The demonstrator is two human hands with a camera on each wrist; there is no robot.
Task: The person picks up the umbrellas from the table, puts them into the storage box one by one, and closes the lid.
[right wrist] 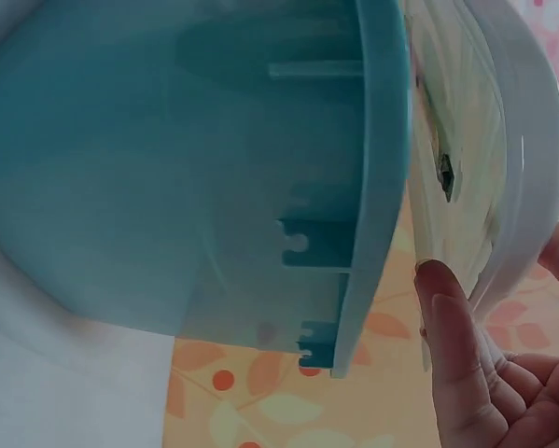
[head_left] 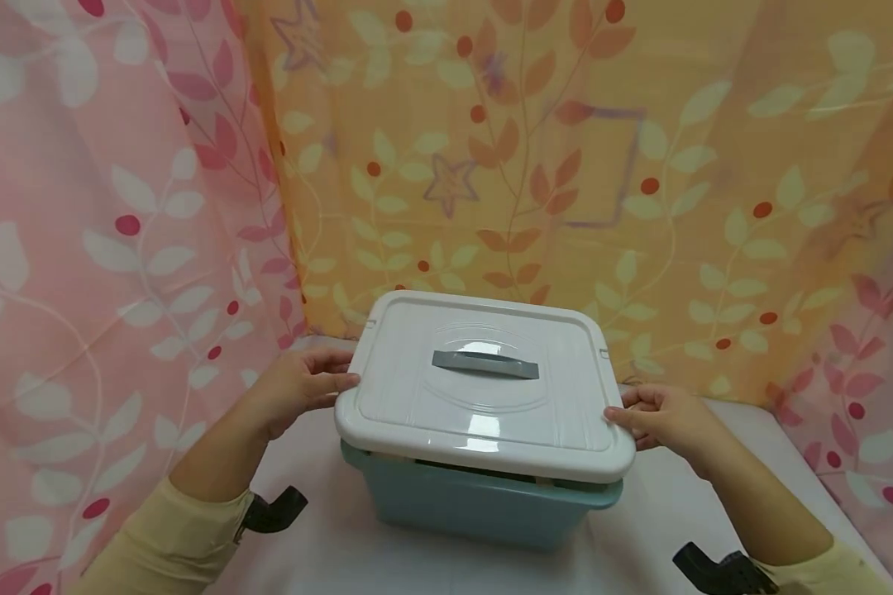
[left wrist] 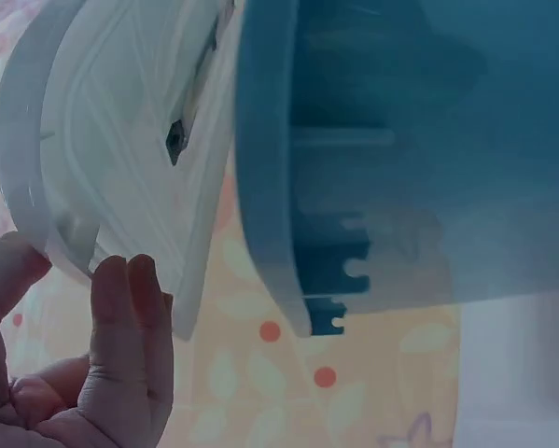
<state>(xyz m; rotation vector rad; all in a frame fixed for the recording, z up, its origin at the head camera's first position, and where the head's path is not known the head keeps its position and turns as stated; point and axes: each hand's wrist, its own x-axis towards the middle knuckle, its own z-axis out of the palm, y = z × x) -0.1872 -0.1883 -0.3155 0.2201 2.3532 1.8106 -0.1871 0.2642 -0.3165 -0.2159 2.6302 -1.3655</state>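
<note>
Over a blue plastic storage box (head_left: 484,504) is a white lid (head_left: 409,397) with a grey handle (head_left: 485,364) on top. A gap shows between lid and box rim (left wrist: 265,168) in both wrist views. My left hand (head_left: 290,390) pinches the lid's left edge, thumb on top and fingers beneath. On the opposite edge my right hand (head_left: 670,421) grips the lid likewise, with fingertips (right wrist: 438,280) under it. Small notched tabs (right wrist: 316,245) stick out from the box's side below the rim. What lies inside the box is hidden.
The box stands on a white surface (head_left: 312,537). A yellow patterned curtain (head_left: 536,165) hangs close behind it, and pink patterned cloth (head_left: 119,273) covers the left side. Black wrist-camera mounts (head_left: 274,511) are worn at both sleeves.
</note>
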